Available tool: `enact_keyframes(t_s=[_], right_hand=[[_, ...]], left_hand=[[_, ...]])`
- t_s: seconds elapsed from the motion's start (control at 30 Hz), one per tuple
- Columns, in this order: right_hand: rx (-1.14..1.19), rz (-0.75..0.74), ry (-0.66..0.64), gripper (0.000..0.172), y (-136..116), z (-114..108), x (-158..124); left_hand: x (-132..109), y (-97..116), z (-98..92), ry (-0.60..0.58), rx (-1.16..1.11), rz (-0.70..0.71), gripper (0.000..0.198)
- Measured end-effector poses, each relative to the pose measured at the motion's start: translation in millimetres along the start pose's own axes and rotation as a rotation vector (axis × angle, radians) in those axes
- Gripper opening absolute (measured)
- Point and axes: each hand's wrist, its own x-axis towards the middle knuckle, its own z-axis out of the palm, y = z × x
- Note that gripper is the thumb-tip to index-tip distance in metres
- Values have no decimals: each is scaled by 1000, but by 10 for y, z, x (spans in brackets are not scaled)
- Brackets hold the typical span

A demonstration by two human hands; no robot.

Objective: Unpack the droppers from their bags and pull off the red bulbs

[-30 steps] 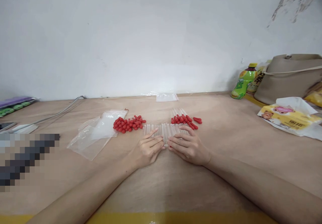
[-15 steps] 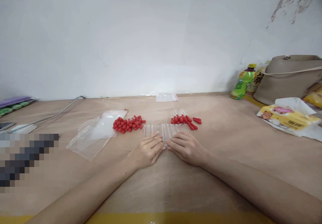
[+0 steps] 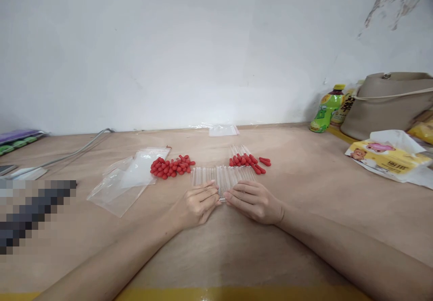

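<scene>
A row of clear dropper tubes lies side by side on the table, their ends toward me partly covered by my hands. My left hand rests on the left part of the row with its fingers extended and lying over the tubes. On the right part lies my right hand, fingers likewise stretched out flat and angled inward. Between the two sets of fingertips a narrow gap shows the tubes. Beyond the row, to the left, is a pile of red rubber bulbs. Tubes fitted with red bulbs lie behind it on the right.
Clear plastic bags lie left of the bulbs, and a small zip bag by the wall. At the right are a green bottle, a beige bag and a tissue pack. A grey cable runs at the left.
Both hands have shifted very slightly toward me on the tubes, so a bit more of the row shows. The bulbs and bags lie as before.
</scene>
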Motion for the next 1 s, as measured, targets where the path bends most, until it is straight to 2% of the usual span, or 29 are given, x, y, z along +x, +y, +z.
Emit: enact_keyframes(t_s=[0.37,0.6,0.67,0.8,0.93,1.0], right_hand=[[1,-65,-5,28,26,-96,-6],[25,-22,24,26,88,-163,-59],[-14,81,63,20,167,-176,-130],[-116,507,111,13,386,-150,-317],[-76,972,150,24,604,-127,-499],[-57,1073,154,26,695,-143,-572]], left_hand=[[-29,6,-23,-1,-18,-30,12],[-75,-26,-89,24,-11,-57,13],[-122,-93,-124,63,28,-123,14],[-207,-250,-147,145,174,-344,22],[-202,-318,-139,101,251,-447,37],[-182,-320,-145,92,263,-457,39]])
